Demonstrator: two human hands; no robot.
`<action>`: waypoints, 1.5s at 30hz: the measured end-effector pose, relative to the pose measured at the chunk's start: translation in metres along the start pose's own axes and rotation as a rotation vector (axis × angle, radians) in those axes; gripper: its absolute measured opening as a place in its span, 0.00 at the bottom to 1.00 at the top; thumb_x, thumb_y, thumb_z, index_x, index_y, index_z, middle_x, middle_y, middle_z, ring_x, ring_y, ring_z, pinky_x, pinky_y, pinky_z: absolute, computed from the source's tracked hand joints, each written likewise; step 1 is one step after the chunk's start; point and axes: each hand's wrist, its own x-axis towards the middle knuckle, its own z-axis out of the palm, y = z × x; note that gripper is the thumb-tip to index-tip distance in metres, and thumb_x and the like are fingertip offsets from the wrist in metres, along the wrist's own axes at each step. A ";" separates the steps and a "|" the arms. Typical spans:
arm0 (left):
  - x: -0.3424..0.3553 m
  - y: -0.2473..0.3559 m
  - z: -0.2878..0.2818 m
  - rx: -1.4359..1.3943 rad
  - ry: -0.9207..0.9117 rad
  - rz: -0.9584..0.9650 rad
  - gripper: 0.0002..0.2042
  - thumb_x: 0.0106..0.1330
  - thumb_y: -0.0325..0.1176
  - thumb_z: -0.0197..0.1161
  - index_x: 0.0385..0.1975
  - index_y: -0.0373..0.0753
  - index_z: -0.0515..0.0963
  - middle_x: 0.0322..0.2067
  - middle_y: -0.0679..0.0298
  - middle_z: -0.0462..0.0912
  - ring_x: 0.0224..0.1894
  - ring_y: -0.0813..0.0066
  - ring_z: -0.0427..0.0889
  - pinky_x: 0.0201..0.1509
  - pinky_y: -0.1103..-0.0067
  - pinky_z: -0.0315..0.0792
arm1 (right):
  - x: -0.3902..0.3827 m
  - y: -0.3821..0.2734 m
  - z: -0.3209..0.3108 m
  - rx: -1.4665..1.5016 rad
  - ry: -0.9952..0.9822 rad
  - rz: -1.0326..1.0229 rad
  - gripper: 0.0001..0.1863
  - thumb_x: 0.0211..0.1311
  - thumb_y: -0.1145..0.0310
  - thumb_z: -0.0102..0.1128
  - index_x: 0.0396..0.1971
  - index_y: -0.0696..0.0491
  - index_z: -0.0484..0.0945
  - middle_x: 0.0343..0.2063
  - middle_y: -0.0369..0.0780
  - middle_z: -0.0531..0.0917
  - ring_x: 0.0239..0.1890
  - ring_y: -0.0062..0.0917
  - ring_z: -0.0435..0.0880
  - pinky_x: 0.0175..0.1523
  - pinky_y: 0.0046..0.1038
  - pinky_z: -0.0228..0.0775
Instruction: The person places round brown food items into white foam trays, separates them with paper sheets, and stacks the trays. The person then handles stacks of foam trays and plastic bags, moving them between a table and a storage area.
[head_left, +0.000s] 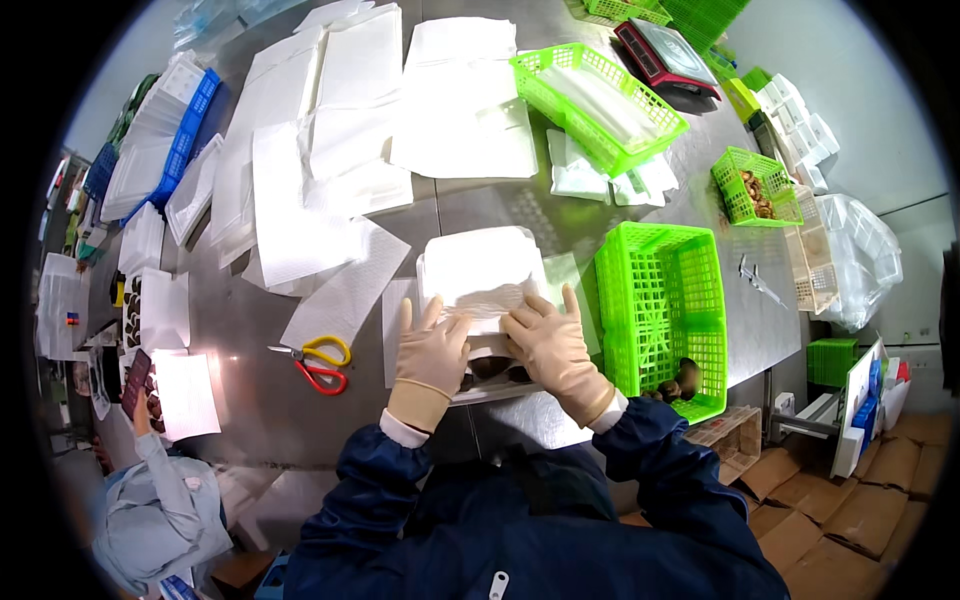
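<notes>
My left hand (428, 358) and my right hand (545, 350), both in pale latex gloves, grip a crinkled white sheet (478, 302) from either side, index fingers raised. The sheet lies over a white tray or pad (480, 255) in the middle of the steel table. Dark brown rounded items (490, 366) show between my hands, partly hidden by the sheet. Beside my right hand stands a green plastic basket (660, 290) with a few brown items (685, 380) inside. Scissors with red and yellow handles (315, 362) lie left of my left hand.
White sheets (460, 130) cover much of the back. A green basket of packets (600, 105), scale (663, 60), small basket (758, 185) and caliper (758, 280) sit behind and right. A blue crate (180, 140) stands left; a co-worker (160, 510) holds a phone lower left. Cardboard (850, 510) lies lower right.
</notes>
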 end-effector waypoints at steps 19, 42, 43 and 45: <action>-0.001 -0.010 -0.008 -0.278 0.177 0.012 0.15 0.68 0.26 0.57 0.53 0.32 0.81 0.49 0.48 0.83 0.59 0.47 0.79 0.62 0.58 0.68 | -0.181 0.116 -0.069 -0.248 -0.372 0.702 0.44 0.47 0.79 0.69 0.70 0.44 0.70 0.65 0.48 0.74 0.57 0.45 0.80 0.54 0.41 0.78; -0.020 0.002 0.028 -0.082 0.226 -0.020 0.21 0.66 0.40 0.69 0.56 0.39 0.79 0.54 0.57 0.84 0.67 0.51 0.74 0.76 0.51 0.53 | -0.005 0.015 -0.037 0.649 0.264 0.038 0.32 0.49 0.70 0.82 0.56 0.54 0.78 0.38 0.42 0.86 0.39 0.31 0.86 0.48 0.31 0.81; -0.018 0.004 0.025 -0.092 0.227 -0.037 0.23 0.62 0.38 0.73 0.56 0.38 0.78 0.52 0.58 0.84 0.67 0.51 0.75 0.75 0.49 0.54 | 0.010 -0.001 -0.025 0.534 0.181 0.088 0.30 0.51 0.66 0.80 0.55 0.54 0.79 0.38 0.43 0.87 0.41 0.36 0.87 0.48 0.34 0.81; -0.019 0.002 0.026 -0.119 0.236 -0.035 0.25 0.60 0.39 0.74 0.55 0.37 0.78 0.52 0.59 0.84 0.67 0.52 0.75 0.76 0.49 0.53 | 0.022 -0.010 -0.002 0.408 0.192 0.065 0.26 0.56 0.56 0.74 0.53 0.51 0.81 0.41 0.45 0.87 0.44 0.46 0.86 0.49 0.43 0.79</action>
